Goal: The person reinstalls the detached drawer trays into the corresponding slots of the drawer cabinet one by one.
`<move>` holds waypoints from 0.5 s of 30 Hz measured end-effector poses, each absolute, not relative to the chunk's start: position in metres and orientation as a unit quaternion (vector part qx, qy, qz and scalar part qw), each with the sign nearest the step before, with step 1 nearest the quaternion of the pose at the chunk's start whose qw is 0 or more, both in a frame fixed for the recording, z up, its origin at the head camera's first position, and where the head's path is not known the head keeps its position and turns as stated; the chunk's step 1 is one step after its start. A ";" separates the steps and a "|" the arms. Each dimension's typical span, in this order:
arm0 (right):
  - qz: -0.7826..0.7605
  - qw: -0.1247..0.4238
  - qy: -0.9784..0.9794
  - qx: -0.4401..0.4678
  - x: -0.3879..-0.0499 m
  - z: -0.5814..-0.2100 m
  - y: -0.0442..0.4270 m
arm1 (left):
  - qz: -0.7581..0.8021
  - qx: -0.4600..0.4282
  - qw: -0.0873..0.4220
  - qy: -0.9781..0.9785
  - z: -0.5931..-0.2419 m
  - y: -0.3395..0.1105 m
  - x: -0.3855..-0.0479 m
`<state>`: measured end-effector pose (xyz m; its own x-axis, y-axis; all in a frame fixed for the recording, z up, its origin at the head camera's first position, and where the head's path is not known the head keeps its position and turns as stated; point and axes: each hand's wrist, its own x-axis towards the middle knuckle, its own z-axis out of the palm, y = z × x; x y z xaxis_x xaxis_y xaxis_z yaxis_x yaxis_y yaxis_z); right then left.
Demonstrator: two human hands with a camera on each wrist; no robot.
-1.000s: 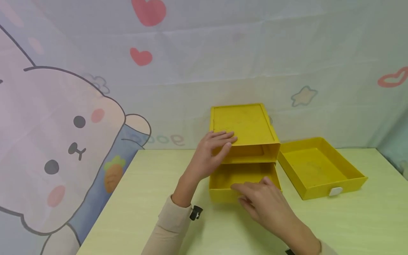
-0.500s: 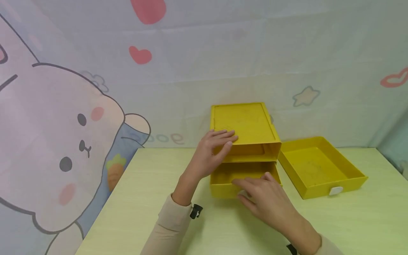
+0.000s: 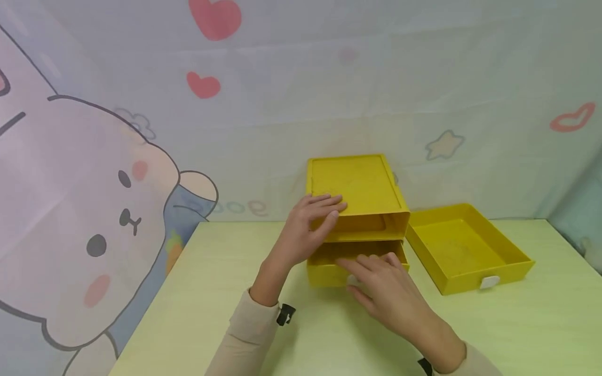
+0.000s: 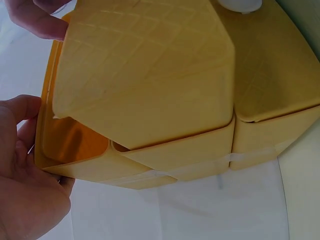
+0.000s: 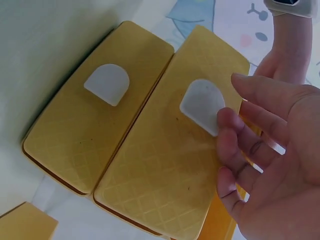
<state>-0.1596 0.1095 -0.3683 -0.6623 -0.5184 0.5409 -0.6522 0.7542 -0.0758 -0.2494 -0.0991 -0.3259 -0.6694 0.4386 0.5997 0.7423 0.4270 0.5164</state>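
Note:
A yellow drawer cabinet (image 3: 357, 180) has an empty top slot. Below it, a drawer (image 3: 324, 277) with a white handle (image 5: 202, 105) sticks partway out. My left hand (image 3: 303, 232) rests on the cabinet's top front left corner; in the left wrist view, that hand (image 4: 25, 185) has its thumb at the slot's rim. The right hand (image 3: 392, 297) touches the upper edge of the drawer front, fingers loosely bent. In the right wrist view, the right hand's (image 5: 280, 150) fingertips lie beside the handle. The lowest drawer (image 5: 85, 130) sits in its slot.
A separate yellow drawer (image 3: 463, 248) with a white handle lies on the pale table (image 3: 188, 324), to the right of the cabinet. Behind stands a patterned cloth backdrop (image 3: 282, 130) with a large cartoon animal at the left.
The partly open drawer has slid further into the cabinet, and the right hand has moved forward with it. My left hand has kept its place on the cabinet's corner.

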 end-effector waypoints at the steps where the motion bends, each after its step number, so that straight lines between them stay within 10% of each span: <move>1: 0.131 0.250 -0.903 0.323 -0.160 -0.369 0.110 | -0.397 -0.359 0.192 -0.823 -0.326 -0.099 -0.250; 15: 0.141 0.241 -0.905 0.323 -0.161 -0.372 0.115 | -0.396 -0.365 0.191 -0.820 -0.324 -0.095 -0.252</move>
<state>-0.1615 0.1150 -0.3721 -0.6760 -0.5158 0.5262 -0.6514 0.7522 -0.0996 -0.2523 -0.0948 -0.3243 -0.6605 0.4469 0.6033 0.7504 0.4195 0.5108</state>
